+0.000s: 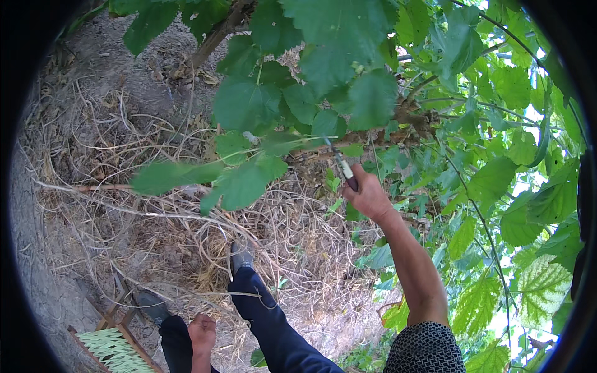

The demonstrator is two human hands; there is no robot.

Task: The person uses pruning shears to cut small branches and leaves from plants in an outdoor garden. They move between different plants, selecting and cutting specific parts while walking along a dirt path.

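Note:
My right hand (368, 196) is closed around the dark handle of a knife-like cutting tool (346, 170), which has a pale metal collar. Its narrow blade points away from me and meets, or overlaps in view, the end of a thin green leafy shoot (275, 144). Broad, toothed leaves on that shoot (252, 182) are blurred. Low in the picture, my left hand (203, 332) is a loose fist beside my dark trouser leg, with nothing visible in it. Leaves of the shrub (336, 46) hang above and partly hide the woody branch (401, 123).
Dry stripped stems (154, 214) lie tangled over the soil around my shoes (242, 256). A wooden folding stool (114, 349) with a woven pale green seat stands at lower left. Dense leafy branches (485, 186) fill the right side. A thicker trunk (214, 42) rises at the top.

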